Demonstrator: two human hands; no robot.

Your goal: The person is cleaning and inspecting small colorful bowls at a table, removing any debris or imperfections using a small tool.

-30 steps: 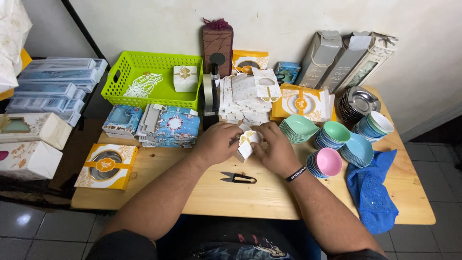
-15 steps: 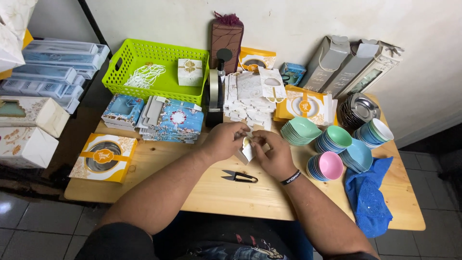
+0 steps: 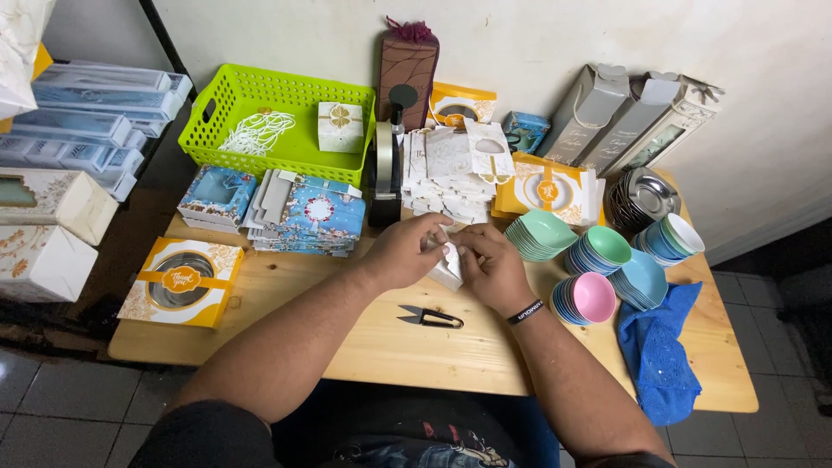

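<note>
Small white folded box (image 3: pixel 449 267) at the centre of the wooden counter (image 3: pixel 364 347), pinched between both hands. Left hand (image 3: pixel 406 251) curled over its near side, fingers closed on the card; right hand (image 3: pixel 492 270) gripping the far side, black wristband (image 3: pixel 525 312) at the wrist. Black thread snips (image 3: pixel 431 318) just below, blades apart from the hands. Stacks of pastel bowls (image 3: pixel 598 260) close on the right; flat blue boxes (image 3: pixel 303 212) and a green basket (image 3: pixel 277 126) on the left. Likely risks: thin card creasing under a tight grip, or an elbow nudging the bowl stacks. Little open room except the bare strip along the near edge.
</note>
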